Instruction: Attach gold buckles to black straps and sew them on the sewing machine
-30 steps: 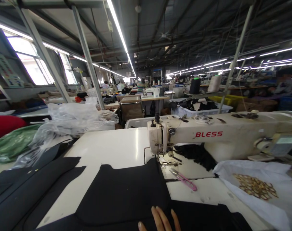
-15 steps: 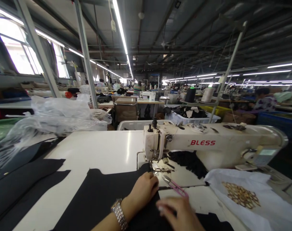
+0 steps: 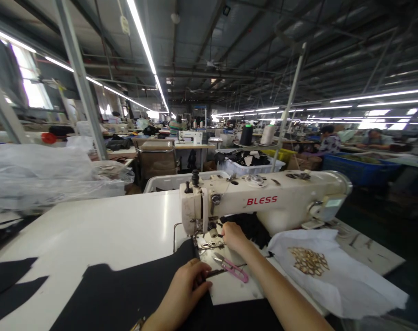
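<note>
A large piece of black fabric (image 3: 126, 287) lies on the white table, its upper right corner at the needle area of the sewing machine (image 3: 264, 195). My left hand (image 3: 186, 289) rests on the fabric's right edge, thumb and fingers curled round a small dark strip. My right hand (image 3: 234, 235) reaches under the machine arm, fingertips at the dark ruffled material (image 3: 252, 227) behind the presser area; whatever it grips is too small to tell. Pink-handled thread snips (image 3: 232, 268) lie on the machine bed between the hands.
Gold-coloured rings (image 3: 308, 261) lie on a white cloth (image 3: 336, 292) at the right. Clear plastic bags (image 3: 40, 172) are piled at the left. Behind the machine stand white bins (image 3: 150, 184) and thread cones (image 3: 246, 136). Several people work farther back.
My right hand has moved from the front edge up and forward under the machine arm. My left hand has shifted lower and left. The view has turned rightward.
</note>
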Available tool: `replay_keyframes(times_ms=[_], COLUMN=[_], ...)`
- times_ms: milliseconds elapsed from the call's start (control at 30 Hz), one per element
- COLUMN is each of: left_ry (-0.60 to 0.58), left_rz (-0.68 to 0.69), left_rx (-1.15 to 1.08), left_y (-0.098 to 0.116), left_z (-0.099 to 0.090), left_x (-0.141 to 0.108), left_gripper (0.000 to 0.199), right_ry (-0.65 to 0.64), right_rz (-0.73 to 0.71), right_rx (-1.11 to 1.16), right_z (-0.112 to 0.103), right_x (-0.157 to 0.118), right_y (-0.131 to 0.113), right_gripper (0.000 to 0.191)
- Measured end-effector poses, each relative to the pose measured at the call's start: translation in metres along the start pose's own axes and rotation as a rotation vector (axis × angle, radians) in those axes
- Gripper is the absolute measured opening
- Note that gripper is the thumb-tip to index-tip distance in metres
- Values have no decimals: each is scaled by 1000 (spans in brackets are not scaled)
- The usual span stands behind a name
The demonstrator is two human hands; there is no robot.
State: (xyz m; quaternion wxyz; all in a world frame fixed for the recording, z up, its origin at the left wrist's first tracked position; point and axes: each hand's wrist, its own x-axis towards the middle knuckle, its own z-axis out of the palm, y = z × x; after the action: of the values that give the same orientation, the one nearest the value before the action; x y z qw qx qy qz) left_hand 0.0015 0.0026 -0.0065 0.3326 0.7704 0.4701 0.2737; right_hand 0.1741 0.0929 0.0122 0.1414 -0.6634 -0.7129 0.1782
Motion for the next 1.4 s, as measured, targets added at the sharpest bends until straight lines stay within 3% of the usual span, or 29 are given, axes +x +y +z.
replay_keyframes(times_ms=[100, 200, 367, 467, 567, 667, 733, 867, 1000, 1133, 1233, 1300, 1400], left_ry=[42, 7, 7, -29, -61, -61, -60, -78, -71, -49, -31, -11, 41], left_rz=[31, 69, -72, -134, -164, -179, -181, -186, -208, -223, -222, -215, -211], left_rx=[-132, -297, -575, -681, -723, -721, -705, -666, -652, -664, -716, -756, -804], left_y=[-8, -14, -12, -11, -13, -14, -15, -15, -11, -8, -8, -8, -8], left_z=[-1, -1, 0, 2, 5, 8, 10, 11, 8, 7, 8, 8, 6], left_x=[2, 3, 4, 5, 6, 6, 7, 7, 8, 7, 7, 8, 9], left_gripper=[29, 38, 39, 39, 42, 51, 55, 57, 58, 55, 52, 50, 47], right_ry=[53, 18, -43, -6, 107, 179, 212, 218, 214, 243, 255, 264, 296], right_rz=[-3, -71, -110, -149, -103, 59, 164, 279, 317, 316, 230, 109, -28], right_rx=[137, 333, 549, 540, 173, -47, -156, -249, -221, -100, 89, 385, 792], right_z=[-9, -8, 6, -6, -44, -86, -100, -90, -72, -83, -92, -83, -46], right_x=[-20, -46, -77, -89, -99, -98, -92, -77, -68, -71, -83, -91, -94], right_y=[-6, -19, -42, -37, -3, 57, 96, 144, 158, 152, 128, 99, 45], right_gripper=[7, 13, 14, 13, 11, 18, 22, 12, 10, 9, 13, 19, 22])
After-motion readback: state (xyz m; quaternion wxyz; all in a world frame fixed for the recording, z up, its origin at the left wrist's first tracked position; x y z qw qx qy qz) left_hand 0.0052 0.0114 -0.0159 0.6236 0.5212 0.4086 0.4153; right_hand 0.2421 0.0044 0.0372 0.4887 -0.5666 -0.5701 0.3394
